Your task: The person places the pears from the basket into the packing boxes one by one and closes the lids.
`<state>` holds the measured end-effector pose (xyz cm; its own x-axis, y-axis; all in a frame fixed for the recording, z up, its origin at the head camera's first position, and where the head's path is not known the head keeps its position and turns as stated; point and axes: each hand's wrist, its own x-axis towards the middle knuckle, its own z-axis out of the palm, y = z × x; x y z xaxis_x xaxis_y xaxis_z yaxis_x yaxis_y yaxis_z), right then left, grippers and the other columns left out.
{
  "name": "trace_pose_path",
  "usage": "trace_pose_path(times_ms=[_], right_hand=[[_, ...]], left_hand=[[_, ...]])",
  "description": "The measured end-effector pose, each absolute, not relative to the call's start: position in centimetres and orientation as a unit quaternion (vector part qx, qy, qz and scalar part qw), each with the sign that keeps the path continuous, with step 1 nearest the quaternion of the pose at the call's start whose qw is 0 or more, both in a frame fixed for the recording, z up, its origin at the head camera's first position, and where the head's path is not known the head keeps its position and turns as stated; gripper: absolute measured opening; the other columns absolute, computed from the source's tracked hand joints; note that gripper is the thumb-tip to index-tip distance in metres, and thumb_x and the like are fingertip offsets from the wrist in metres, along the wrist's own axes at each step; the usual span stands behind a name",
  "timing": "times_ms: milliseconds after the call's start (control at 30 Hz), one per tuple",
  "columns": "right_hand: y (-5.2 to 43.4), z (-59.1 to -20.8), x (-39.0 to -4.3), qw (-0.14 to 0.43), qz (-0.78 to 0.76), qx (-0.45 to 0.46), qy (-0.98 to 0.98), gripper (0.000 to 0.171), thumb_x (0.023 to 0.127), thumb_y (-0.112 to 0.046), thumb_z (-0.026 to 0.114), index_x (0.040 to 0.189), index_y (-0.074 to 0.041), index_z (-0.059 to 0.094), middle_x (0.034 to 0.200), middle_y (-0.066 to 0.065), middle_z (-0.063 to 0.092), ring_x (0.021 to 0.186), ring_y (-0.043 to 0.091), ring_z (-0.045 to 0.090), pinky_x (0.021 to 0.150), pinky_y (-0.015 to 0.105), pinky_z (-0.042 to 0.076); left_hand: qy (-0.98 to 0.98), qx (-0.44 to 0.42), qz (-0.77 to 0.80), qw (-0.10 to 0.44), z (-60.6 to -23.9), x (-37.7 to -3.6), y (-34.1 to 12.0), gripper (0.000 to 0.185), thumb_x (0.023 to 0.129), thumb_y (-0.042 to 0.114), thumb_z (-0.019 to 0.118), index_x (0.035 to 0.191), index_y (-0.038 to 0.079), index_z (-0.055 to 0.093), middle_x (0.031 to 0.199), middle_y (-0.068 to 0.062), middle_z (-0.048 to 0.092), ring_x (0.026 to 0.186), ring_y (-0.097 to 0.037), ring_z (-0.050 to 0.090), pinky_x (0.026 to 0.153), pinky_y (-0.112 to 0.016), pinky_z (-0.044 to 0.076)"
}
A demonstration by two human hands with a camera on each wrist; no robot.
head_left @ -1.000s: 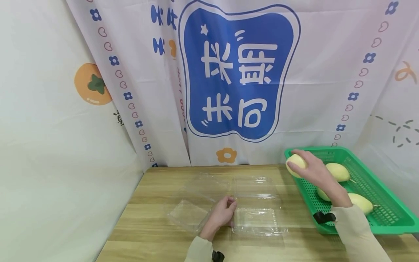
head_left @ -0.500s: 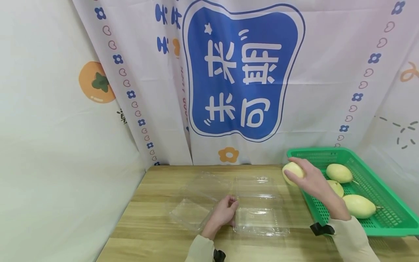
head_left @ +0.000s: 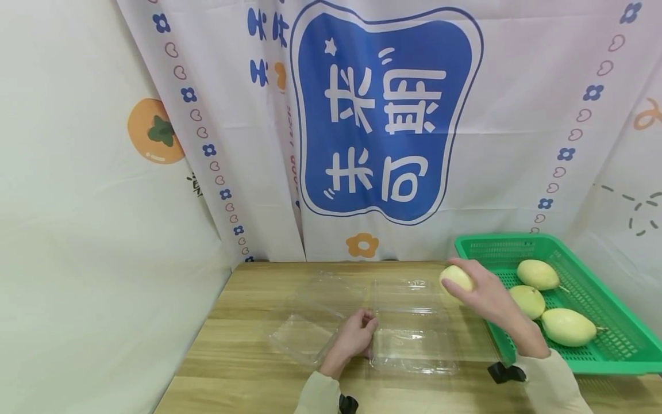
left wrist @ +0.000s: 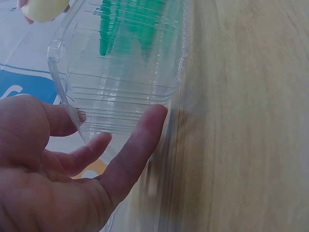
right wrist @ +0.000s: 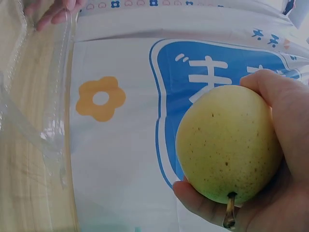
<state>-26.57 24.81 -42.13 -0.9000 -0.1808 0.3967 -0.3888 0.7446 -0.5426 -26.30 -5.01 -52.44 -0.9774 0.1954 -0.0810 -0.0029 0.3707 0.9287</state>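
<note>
Head view: right hand [head_left: 486, 293] has its grip curled around a pear [head_left: 455, 279]; left hand [head_left: 353, 336] pinches the clear container [head_left: 408, 339] edge.

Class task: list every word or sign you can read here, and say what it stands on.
"来斯" above "未可", as the white characters appear: blue panel of the backdrop curtain.
"OOD LUCK", vertical, faint: curtain fold beside it.
Blue characters at top left: cut by folds, unreadable.
The pear, clear box and green basket show no text.
</note>
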Motion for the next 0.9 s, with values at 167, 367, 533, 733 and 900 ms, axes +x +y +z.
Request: trace_pose_path(times_ms=[167,367,533,733,900], right_hand=[[24.1,-42.6,-26.2,0.153,0.323,0.162,-0.920,0.053,0.093,-0.040,0.064,0.136,-0.011,0.053,0.129,0.019,0.059,0.099,0.032,0.061,0.061,0.031,0.048],[23.3,-43.2,-25.8,0.158,0.326,0.174,-0.916,0.052,0.092,-0.036,0.067,0.134,-0.007,0.055,0.125,0.017,0.061,0.095,0.027,0.060,0.060,0.028,0.046],[22.7,-43.8,-25.7,0.165,0.326,0.184,-0.913,0.050,0.092,-0.034,0.068,0.133,-0.009,0.056,0.120,0.015,0.063,0.088,0.020,0.058,0.057,0.025,0.046],[21.4,-44.4,-25.5,0.150,0.341,0.181,-0.910,0.049,0.091,-0.037,0.069,0.132,-0.013,0.057,0.116,0.011,0.064,0.082,0.016,0.057,0.054,0.023,0.047],[20.5,-44.9,-25.2,0.140,0.350,0.188,-0.907,0.050,0.091,-0.038,0.068,0.133,-0.014,0.057,0.124,0.011,0.063,0.095,0.022,0.062,0.060,0.025,0.050]], left_hand=[[0.822,0.054,0.559,0.089,-52.5,-26.2,-5.0,0.021,0.099,0.025,0.057,0.112,0.008,0.059,0.105,-0.007,0.063,0.064,-0.016,0.057,0.046,-0.031,0.055],[0.815,0.050,0.569,0.097,-52.3,-26.1,-5.0,0.021,0.100,0.024,0.056,0.114,0.008,0.058,0.106,-0.007,0.062,0.058,-0.019,0.058,0.047,-0.034,0.056],[0.809,0.049,0.576,0.104,-52.3,-26.2,-5.1,0.022,0.100,0.025,0.056,0.115,0.008,0.058,0.107,-0.007,0.061,0.053,-0.017,0.057,0.047,-0.034,0.056],[0.805,0.053,0.581,0.108,-52.4,-26.2,-5.2,0.021,0.100,0.025,0.055,0.114,0.008,0.057,0.104,-0.007,0.061,0.052,-0.015,0.055,0.047,-0.034,0.056],[0.803,0.050,0.584,0.109,-52.4,-26.2,-5.0,0.022,0.100,0.025,0.056,0.114,0.008,0.057,0.107,-0.008,0.062,0.051,-0.014,0.055,0.047,-0.033,0.056]])
